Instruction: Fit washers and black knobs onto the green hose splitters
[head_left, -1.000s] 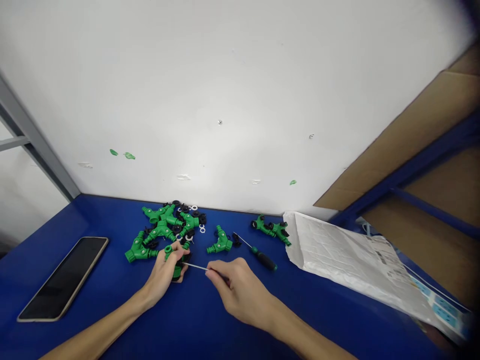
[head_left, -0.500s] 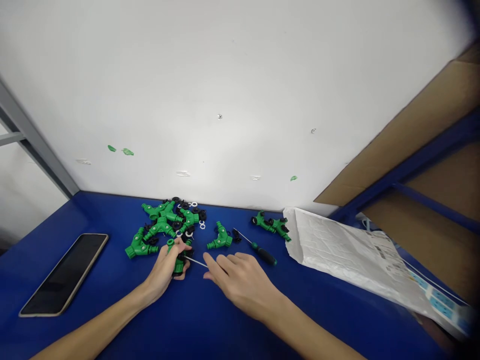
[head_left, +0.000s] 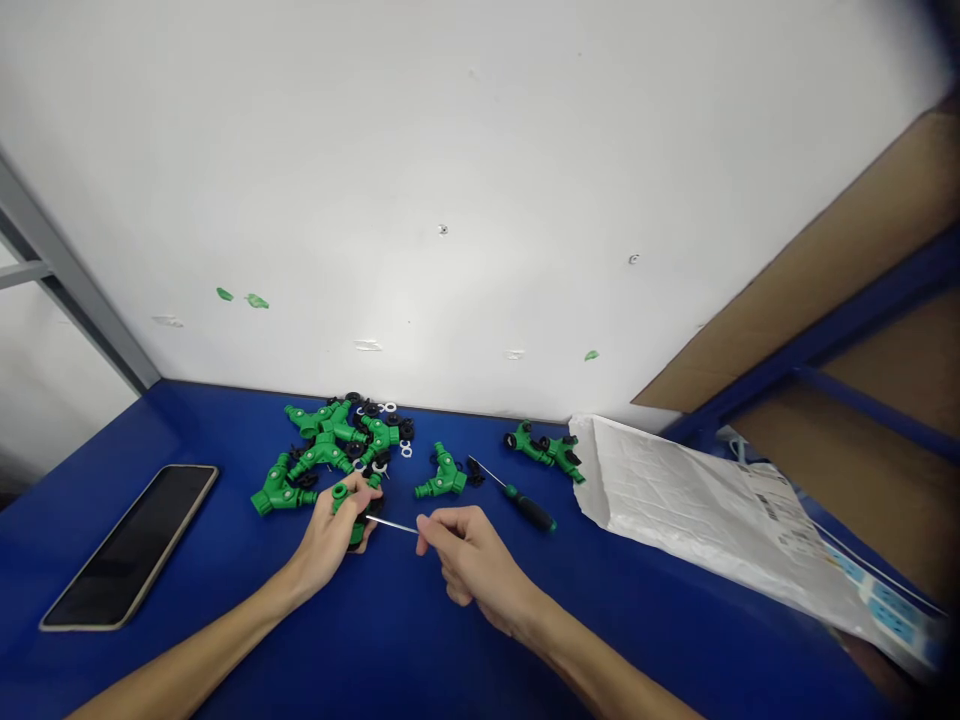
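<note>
My left hand [head_left: 330, 530] is closed around a green Y-shaped hose connector [head_left: 341, 493] with black parts, mostly covered by the fingers. In my right hand [head_left: 472, 560] is a screwdriver [head_left: 394, 524]; its thin metal shaft points left and its tip meets the held connector. The fingers hide its handle. Just beyond the hands, a loose green Y connector [head_left: 444, 474] lies with a small black piece [head_left: 475, 472] beside it. A second screwdriver [head_left: 531, 508], green and black, rests to the right of that.
Several green connectors [head_left: 324, 452] are heaped at the back left among black caps and white rings [head_left: 406, 450]. Two more connectors [head_left: 541, 446] lie by a white plastic mailer [head_left: 697, 500] on the right. A phone [head_left: 131, 550] lies at left. A white wall [head_left: 420, 180] rises behind the blue table [head_left: 420, 650].
My right hand has turned, its fingers now curled more under the palm, and has shifted slightly right. The screwdriver tip stays at the connector in my left hand, which has barely moved.
</note>
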